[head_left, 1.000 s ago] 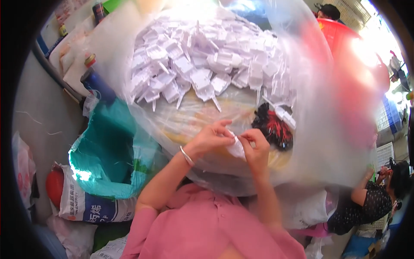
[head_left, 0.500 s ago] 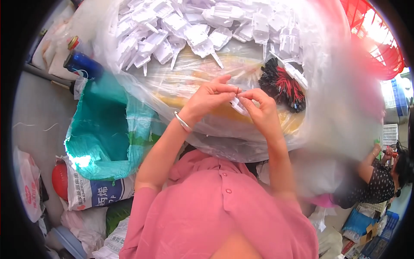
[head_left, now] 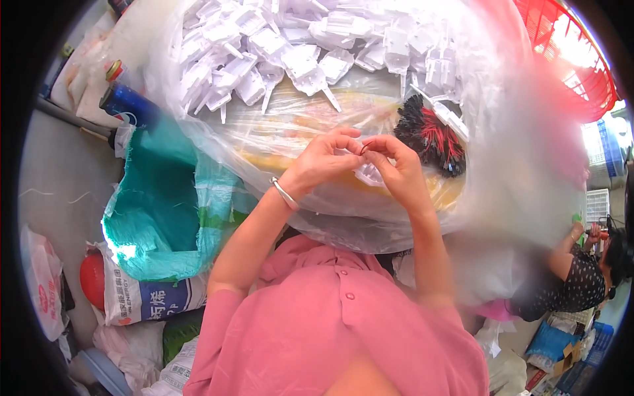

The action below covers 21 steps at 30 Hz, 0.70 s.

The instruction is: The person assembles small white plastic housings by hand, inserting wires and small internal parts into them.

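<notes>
My left hand (head_left: 323, 160) and my right hand (head_left: 399, 170) meet over the plastic-covered work surface, fingertips pinched together. Between them is a short, thin red and dark wire (head_left: 363, 149), bent in a small curve. Just below the fingers shows a white plastic part (head_left: 370, 175), partly covered by my right hand; which fingers support it I cannot tell. A bundle of red and black wires (head_left: 432, 138) lies to the right of my right hand. Beyond both hands spreads a heap of white plastic housings (head_left: 304, 63) with narrow stems.
Clear plastic sheeting (head_left: 290, 142) covers the surface. To the left hang an open green woven bag (head_left: 152, 257) and a blue can (head_left: 127, 104). A red basket (head_left: 574, 59) stands at far right. Another person (head_left: 561, 277) sits to the right, and printed sacks (head_left: 155, 297) lie lower left.
The wire between my fingertips has gone from upright to curved. My hands have shifted slightly, and the white part shows a little lower beneath them.
</notes>
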{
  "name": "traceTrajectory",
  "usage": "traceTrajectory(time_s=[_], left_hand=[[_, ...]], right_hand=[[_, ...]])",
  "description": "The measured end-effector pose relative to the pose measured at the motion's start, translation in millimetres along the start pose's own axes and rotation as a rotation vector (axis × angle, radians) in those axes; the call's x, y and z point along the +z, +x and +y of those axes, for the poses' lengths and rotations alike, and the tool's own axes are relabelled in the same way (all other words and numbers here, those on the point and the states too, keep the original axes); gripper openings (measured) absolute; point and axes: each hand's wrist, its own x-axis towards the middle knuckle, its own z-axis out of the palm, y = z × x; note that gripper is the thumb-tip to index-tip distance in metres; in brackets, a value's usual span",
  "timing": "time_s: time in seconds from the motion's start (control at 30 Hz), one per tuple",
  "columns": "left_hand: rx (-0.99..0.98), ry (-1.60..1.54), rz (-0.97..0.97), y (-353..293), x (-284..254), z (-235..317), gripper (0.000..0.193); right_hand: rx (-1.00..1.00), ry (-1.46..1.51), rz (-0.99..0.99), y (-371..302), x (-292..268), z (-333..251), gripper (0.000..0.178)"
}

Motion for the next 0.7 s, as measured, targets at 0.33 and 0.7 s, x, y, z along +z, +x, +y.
traceTrajectory(time_s=[0.33, 0.7], left_hand=[[-0.005, -0.087, -0.014, 5.6, -5.6, -3.5, 0.009], [-0.067, -0.053, 0.022, 4.7, 3.0, 2.0, 0.009]], right_hand=[[-0.09, -0.134, 0.007, 0.7, -2.4, -7.2, 0.018], [-0.106, -0.094, 0.027, -4.8, -3.0, -4.6, 0.019]])
